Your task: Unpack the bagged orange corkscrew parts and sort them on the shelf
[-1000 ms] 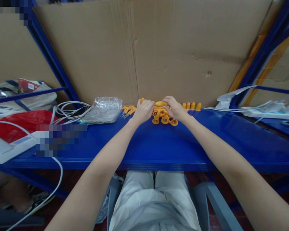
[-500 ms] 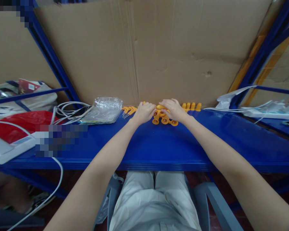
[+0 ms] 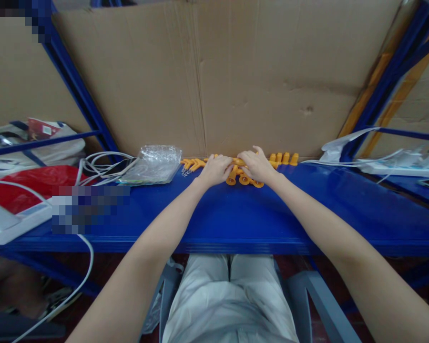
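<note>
My left hand (image 3: 217, 170) and my right hand (image 3: 256, 166) meet near the back of the blue table, fingers curled inward. Between them is an orange plastic piece (image 3: 239, 162), which both grip; its far side is covered by my fingers. Just below the hands, several orange flared pieces with round open ends (image 3: 245, 180) lie in a group. To the left of my left hand are orange branching pieces (image 3: 196, 163) and a small heap of metal bits (image 3: 187, 171), too small to name. A row of orange stub-shaped pieces (image 3: 287, 158) stands right of my right hand.
Upright cardboard (image 3: 264, 71) backs the blue table (image 3: 246, 219). A clear plastic bag (image 3: 157, 164) and white cables (image 3: 103, 162) lie left. Red cloth (image 3: 32, 186) and a power strip (image 3: 17, 224) sit farther left; another power strip (image 3: 400, 166) is at right.
Both hands have come slightly down and toward me, with the orange piece still between them. My right index finger is raised a little more. The surrounding pieces look unmoved.
</note>
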Tool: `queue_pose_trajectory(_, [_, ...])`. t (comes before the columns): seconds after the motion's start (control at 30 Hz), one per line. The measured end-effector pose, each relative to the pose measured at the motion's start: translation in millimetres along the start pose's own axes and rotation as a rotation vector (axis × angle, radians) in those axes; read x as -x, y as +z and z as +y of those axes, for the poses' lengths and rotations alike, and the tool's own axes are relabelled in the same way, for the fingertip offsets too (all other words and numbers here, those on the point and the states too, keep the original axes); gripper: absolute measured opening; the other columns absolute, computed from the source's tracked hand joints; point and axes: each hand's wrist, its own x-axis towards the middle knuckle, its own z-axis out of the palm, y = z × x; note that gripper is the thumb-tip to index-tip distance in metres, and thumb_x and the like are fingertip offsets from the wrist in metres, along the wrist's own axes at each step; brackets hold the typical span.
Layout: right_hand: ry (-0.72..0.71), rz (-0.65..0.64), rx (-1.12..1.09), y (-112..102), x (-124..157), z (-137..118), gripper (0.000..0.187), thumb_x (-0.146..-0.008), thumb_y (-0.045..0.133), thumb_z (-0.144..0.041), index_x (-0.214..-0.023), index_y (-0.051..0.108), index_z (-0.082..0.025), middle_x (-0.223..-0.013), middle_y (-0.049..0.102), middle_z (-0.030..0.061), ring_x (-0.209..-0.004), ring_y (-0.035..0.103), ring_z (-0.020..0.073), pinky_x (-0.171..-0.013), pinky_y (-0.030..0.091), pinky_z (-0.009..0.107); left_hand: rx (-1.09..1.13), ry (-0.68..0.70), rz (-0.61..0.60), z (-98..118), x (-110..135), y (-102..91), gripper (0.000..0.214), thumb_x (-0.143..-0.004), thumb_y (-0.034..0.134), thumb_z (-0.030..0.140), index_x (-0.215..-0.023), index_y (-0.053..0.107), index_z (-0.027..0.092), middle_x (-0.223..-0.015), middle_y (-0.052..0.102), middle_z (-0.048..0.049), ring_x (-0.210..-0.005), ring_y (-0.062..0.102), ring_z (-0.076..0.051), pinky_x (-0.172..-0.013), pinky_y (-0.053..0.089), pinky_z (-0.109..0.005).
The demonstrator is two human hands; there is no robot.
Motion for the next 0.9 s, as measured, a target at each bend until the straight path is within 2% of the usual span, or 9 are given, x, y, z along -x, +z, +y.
queue_pose_trajectory(0.13, [0.018,-0.042,-0.008,0.2,0.1,-2.3,0.032,-0.098,0.044,-0.028,-0.121,0.061,-0.015,-0.113,0.071,0.0169,-0.106,0.062,0.0308,-0.111,0.027,0.056,-0.012,-0.005,-0.011,-2.3,1.1,0.2,0.025,-0.097,0.043,0.026,-0.095,0.066,0.019,-0.096,0.073,-0.0118,-0.097,0.064,-0.028,-0.086,0.041,-0.041])
queue_pose_trajectory(0.27, [0.028,-0.073,-0.015,-1.2,-1.1,-3.9,0.026,-0.097,0.047,-0.027,-0.115,0.064,-0.018,-0.11,0.072,0.0148,-0.108,0.062,0.0308,-0.112,0.027,0.057,-0.023,-0.031,-0.052,-1.7,0.7,-0.5,0.026,-0.097,0.042,0.026,-0.096,0.067,0.018,-0.098,0.073,-0.0131,-0.099,0.065,-0.029,-0.087,0.041,-0.043])
queue_pose_trajectory(0.43, [0.038,-0.007,-0.008,-0.3,1.0,4.9,0.028,-0.092,0.045,-0.016,-0.113,0.063,-0.021,-0.109,0.07,0.0134,-0.109,0.059,0.031,-0.113,0.026,0.06,0.008,-0.055,-0.044,-3.2,1.2,-0.7,0.025,-0.096,0.042,0.027,-0.096,0.066,0.019,-0.097,0.074,-0.0131,-0.098,0.065,-0.029,-0.086,0.043,-0.043])
queue_pose_trajectory(0.53, [0.104,0.059,-0.004,2.1,6.7,20.4,0.031,-0.088,0.045,-0.013,-0.113,0.061,-0.02,-0.11,0.069,0.014,-0.111,0.057,0.0317,-0.113,0.026,0.061,0.004,-0.11,-0.036,-10.2,3.6,1.5,0.026,-0.097,0.04,0.028,-0.097,0.065,0.019,-0.098,0.074,-0.0138,-0.099,0.066,-0.029,-0.087,0.043,-0.043])
queue_pose_trajectory(0.63, [0.236,0.129,0.002,5.3,16.1,42.4,0.028,-0.087,0.048,-0.016,-0.111,0.061,-0.019,-0.111,0.068,0.0161,-0.111,0.056,0.0337,-0.11,0.028,0.062,-0.014,-0.189,-0.021,-20.4,6.4,5.1,0.025,-0.097,0.04,0.029,-0.096,0.064,0.019,-0.1,0.074,-0.0134,-0.1,0.065,-0.029,-0.088,0.044,-0.043])
queue_pose_trajectory(0.73, [0.428,0.197,-0.008,9.0,29.6,66.8,0.022,-0.087,0.05,-0.023,-0.106,0.061,-0.018,-0.112,0.066,0.0182,-0.112,0.055,0.0354,-0.105,0.032,0.062,-0.026,-0.278,0.009,-30.6,9.1,9.0,0.024,-0.097,0.039,0.026,-0.096,0.063,0.02,-0.101,0.075,-0.0129,-0.102,0.066,-0.029,-0.093,0.043,-0.046])
queue_pose_trajectory(0.83, [0.682,0.242,-0.061,13.2,45.7,89.7,0.019,-0.087,0.053,-0.029,-0.1,0.06,-0.018,-0.114,0.065,0.0199,-0.114,0.055,0.037,-0.1,0.037,0.06,-0.034,-0.358,0.062,-40.0,12.1,13.5,0.025,-0.096,0.038,0.02,-0.1,0.062,0.019,-0.105,0.075,-0.0138,-0.105,0.066,-0.03,-0.104,0.038,-0.052])
queue_pose_trajectory(0.9, [0.874,0.249,-0.13,16.3,56.4,103.0,0.018,-0.084,0.058,-0.033,-0.096,0.059,-0.02,-0.113,0.065,0.0179,-0.112,0.055,0.0361,-0.097,0.04,0.058,-0.029,-0.388,0.094,-45.8,14.3,16.3,0.025,-0.095,0.038,0.018,-0.102,0.062,0.02,-0.107,0.075,-0.0136,-0.108,0.066,-0.03,-0.108,0.035,-0.055])
